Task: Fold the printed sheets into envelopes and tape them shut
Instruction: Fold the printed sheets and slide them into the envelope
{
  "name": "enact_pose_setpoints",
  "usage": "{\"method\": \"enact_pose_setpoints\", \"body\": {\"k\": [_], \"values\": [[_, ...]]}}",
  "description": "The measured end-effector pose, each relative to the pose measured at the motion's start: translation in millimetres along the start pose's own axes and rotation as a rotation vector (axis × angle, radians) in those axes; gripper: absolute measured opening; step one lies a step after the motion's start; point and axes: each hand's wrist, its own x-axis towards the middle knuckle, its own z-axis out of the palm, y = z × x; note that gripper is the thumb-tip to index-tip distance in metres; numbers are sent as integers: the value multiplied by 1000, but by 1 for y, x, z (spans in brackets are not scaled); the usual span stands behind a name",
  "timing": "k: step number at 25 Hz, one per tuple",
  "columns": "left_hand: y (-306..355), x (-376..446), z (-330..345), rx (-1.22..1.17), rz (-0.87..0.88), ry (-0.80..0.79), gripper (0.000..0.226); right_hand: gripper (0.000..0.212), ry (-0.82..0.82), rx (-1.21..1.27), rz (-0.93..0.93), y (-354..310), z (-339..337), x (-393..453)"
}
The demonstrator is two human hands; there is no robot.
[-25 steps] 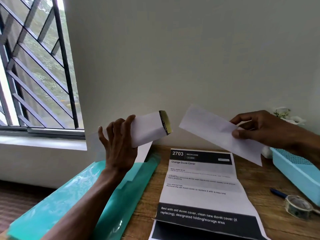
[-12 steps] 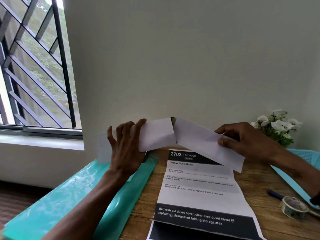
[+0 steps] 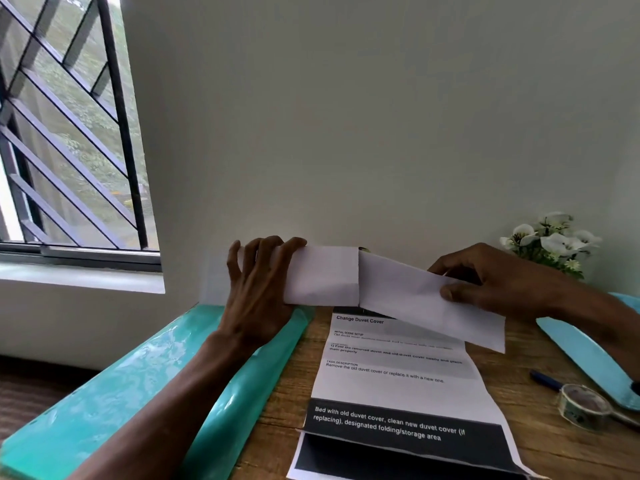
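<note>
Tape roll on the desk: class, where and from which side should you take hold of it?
Pinch the tape roll across its outer rim from above. It lies flat on the wooden desk with its hole facing up, and nothing covers it.

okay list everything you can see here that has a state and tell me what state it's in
left hand: grips the envelope, held up
envelope: open end facing the folded sheet
right hand: pinches the folded sheet
folded sheet: tip at the envelope's mouth
printed sheet: creased, unfolded, on the table
tape roll: lying on the table
</note>
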Motion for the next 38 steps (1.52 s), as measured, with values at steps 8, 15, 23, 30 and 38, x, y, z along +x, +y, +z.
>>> {"method": "enact_pose_setpoints", "body": {"k": [8,15,23,30,38], "values": [[20,0,1,-12,117,-64,96,28,49,27,-19,-11,9,5],[13,1,-5,23,-26,66,99,49,589,442,117,-6,7,5],[15,1,-3,40,-42,61,100,28,522,864,282,-20,26,6],[32,1,-7,12,2,57,96,13,523,779,225,-50,58,8],[45,-1,-12,-24,53,72,90,16,454,771,136,-55,75,10]]}}
